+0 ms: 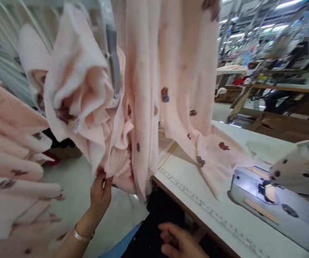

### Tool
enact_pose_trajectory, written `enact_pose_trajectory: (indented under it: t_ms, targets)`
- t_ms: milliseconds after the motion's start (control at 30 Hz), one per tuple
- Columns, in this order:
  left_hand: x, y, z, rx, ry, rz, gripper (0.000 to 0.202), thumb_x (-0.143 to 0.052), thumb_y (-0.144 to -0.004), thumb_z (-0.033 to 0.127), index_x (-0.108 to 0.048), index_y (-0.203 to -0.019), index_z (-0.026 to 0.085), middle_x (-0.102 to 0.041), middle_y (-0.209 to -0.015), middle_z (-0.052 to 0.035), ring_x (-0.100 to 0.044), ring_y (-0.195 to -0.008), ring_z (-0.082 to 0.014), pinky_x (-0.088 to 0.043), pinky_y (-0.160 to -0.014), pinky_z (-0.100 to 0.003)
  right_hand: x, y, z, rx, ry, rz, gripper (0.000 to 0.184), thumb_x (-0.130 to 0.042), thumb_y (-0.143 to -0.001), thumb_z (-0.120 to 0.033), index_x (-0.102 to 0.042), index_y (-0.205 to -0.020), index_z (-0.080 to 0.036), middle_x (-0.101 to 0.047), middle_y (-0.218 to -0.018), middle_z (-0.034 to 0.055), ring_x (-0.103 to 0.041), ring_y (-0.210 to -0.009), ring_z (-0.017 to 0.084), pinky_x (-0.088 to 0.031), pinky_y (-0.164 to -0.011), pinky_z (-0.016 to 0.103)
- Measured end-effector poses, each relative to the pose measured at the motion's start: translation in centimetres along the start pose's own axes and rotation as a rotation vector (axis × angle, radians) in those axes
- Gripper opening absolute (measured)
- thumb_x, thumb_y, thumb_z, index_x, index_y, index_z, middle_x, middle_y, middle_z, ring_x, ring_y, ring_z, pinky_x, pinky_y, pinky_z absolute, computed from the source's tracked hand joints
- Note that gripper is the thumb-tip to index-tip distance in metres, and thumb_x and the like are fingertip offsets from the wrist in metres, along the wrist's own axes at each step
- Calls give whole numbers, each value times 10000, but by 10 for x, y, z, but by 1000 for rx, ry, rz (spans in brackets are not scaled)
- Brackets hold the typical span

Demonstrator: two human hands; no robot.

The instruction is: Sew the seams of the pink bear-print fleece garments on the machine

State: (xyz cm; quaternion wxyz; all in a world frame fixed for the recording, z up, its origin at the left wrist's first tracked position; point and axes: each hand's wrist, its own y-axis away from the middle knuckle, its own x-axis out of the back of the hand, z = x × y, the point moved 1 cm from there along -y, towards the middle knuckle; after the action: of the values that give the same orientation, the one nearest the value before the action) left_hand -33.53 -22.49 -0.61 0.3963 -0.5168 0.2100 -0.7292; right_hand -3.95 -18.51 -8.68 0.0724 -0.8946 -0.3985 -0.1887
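Pale pink fabric (143, 89) with small brown printed figures hangs in long folds in front of me, and part of it spreads onto the white sewing table. A grey clamp (113, 59) is at the top of the bunched cloth. My left hand (100, 191), a bracelet on its wrist, pinches the lower edge of the hanging fabric between thumb and fingers. Low in the view, my right hand (179, 240) is over my dark-clothed lap near the table edge. Its index finger is extended and the others are loosely bent, with nothing visible in them.
A sewing machine (299, 172) with a lit needle area stands on the right of the table (197, 193), which has a ruler strip (210, 215) along its front edge. More pink printed pieces (14, 172) hang at left. Other workstations (283, 86) fill the background.
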Motion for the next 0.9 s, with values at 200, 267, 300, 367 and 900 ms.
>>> enact_pose_trajectory:
  t_ms: [200, 267, 300, 367, 900]
  targets:
    - [20, 43, 42, 154, 148, -18, 73, -401, -928, 233, -458, -884, 228, -576, -849, -43, -588, -843, -182, -529, -703, -350, -84, -67, -18, -21, -104, 58, 722, -720, -635, -224, -469, -1311, -196, -503, -1342, 114, -455, -1257, 255, -370, -1042, 408]
    - [20, 47, 53, 132, 259, -47, 120, -429, -914, 223, -423, -795, 237, -539, -755, -13, -584, -778, -170, -529, -640, -331, -102, -78, -17, -16, -149, 110, 502, -674, -703, -317, -579, -1171, -164, -613, -1167, 113, -560, -1115, 257, -447, -956, 393]
    - [22, 48, 57, 107, 278, -35, 146, -457, -900, 212, -411, -764, 238, -518, -725, -5, -580, -760, -170, -525, -622, -332, -104, -80, -14, -20, -171, 135, 380, -616, -761, -387, -629, -1062, -155, -660, -1025, 102, -616, -981, 248, -496, -869, 379]
    - [30, 48, 60, 36, 261, 21, 148, -515, -864, 165, -427, -772, 241, -511, -743, -6, -571, -755, -172, -520, -626, -348, -93, -77, -7, -42, -204, 191, 418, -464, -853, -519, -664, -905, -156, -675, -817, 82, -638, -791, 234, -532, -739, 365]
    - [-17, -170, 219, -815, 202, 30, 422, -289, -985, 453, -597, -1091, 187, -626, -830, 32, -627, -820, -102, -473, -718, -244, 74, 16, -85, -172, -233, 171, 635, -655, -733, -554, -501, -1283, -277, -646, -1154, 73, -636, -1000, 288, -544, -834, 395]
